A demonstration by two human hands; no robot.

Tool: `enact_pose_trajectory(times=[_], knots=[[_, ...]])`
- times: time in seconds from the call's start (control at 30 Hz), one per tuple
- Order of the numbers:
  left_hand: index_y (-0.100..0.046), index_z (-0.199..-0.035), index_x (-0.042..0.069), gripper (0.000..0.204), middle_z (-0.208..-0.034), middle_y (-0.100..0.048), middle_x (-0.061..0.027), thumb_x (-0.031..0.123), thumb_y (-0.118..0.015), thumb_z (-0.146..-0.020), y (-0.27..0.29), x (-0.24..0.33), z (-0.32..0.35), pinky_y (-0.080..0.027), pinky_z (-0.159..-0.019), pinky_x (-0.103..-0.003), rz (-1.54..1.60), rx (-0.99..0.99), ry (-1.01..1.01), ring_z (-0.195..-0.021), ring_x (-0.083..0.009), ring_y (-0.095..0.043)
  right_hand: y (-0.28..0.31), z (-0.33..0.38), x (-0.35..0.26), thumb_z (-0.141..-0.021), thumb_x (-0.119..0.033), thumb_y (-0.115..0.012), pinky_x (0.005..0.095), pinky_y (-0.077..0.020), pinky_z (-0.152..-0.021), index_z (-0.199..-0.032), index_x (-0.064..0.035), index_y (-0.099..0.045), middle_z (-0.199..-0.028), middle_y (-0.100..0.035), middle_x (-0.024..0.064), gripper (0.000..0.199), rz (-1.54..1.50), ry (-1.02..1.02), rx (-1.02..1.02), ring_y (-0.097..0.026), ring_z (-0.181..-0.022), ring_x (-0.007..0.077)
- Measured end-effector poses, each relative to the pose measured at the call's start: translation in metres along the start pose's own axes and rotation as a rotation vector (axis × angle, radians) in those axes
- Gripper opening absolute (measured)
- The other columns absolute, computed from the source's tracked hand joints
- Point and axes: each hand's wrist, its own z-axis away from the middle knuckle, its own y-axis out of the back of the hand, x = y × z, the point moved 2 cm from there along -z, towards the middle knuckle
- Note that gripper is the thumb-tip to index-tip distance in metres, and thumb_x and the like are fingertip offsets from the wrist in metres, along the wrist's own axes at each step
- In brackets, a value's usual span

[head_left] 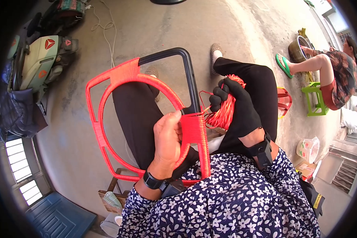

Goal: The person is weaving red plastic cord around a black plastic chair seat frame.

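Head view: the left hand (167,137) pinches the frame (193,129) at its wrapped edge; just right of that grip, the gloved right hand (243,111) clasps the cord (223,114). Best lay each turn taut and flush against the last, along the bare bar (191,81) above the grip.

Scooter (39,65) and concrete floor (73,158) suggest a garage-like space.

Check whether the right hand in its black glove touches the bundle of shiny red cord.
Touching. The head view shows it: the right hand is closed around the red cord bundle, gloved fingers curled over its strands.
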Motion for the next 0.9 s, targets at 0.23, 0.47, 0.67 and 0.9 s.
enact_pose_trajectory(times=[0.23,0.47,0.67,0.9], knots=[[-0.056,-0.083,0.006,0.010,-0.076,-0.063,-0.0051,0.013,-0.054,-0.090,0.012,-0.006,-0.003,-0.049,-0.059,-0.025,-0.025,-0.068,-0.118,-0.063,-0.0122,-0.060,-0.001,0.001,0.006,-0.097,-0.024,-0.051,0.0328,-0.0489,-0.061,-0.079,-0.0089,-0.048,-0.068,-0.051,0.0040,0.024,-0.022,-0.042,-0.030,-0.058,-0.068,0.0211],[-0.052,-0.093,0.005,0.006,-0.084,-0.063,-0.0074,0.003,-0.050,-0.088,0.009,-0.005,-0.001,-0.051,-0.062,-0.027,0.023,-0.120,-0.149,-0.068,-0.0144,-0.061,-0.002,0.001,0.005,-0.096,-0.024,-0.052,0.0328,-0.0485,-0.062,-0.079,-0.0087,-0.049,-0.068,-0.052,0.0046,0.024,-0.009,-0.030,-0.037,-0.058,-0.068,0.0215],[-0.053,-0.094,0.004,0.003,-0.085,-0.064,-0.0074,0.004,-0.052,-0.092,0.002,-0.003,0.000,-0.052,-0.064,-0.026,0.009,-0.169,-0.151,-0.071,-0.0121,-0.062,0.000,0.000,-0.001,-0.096,-0.023,-0.053,0.0325,-0.0487,-0.062,-0.079,-0.0095,-0.049,-0.068,-0.053,0.0041,0.023,-0.061,-0.022,-0.023,-0.058,-0.068,0.0210],[-0.054,-0.094,0.003,0.007,-0.085,-0.064,-0.0060,0.009,-0.057,-0.095,0.000,-0.006,-0.001,-0.053,-0.068,-0.026,-0.015,-0.163,-0.162,-0.073,-0.0113,-0.062,0.004,-0.003,-0.001,-0.097,-0.024,-0.052,0.0324,-0.0496,-0.061,-0.079,-0.0092,-0.050,-0.069,-0.053,0.0037,0.024,-0.094,0.001,-0.052,-0.059,-0.069,0.0218]])
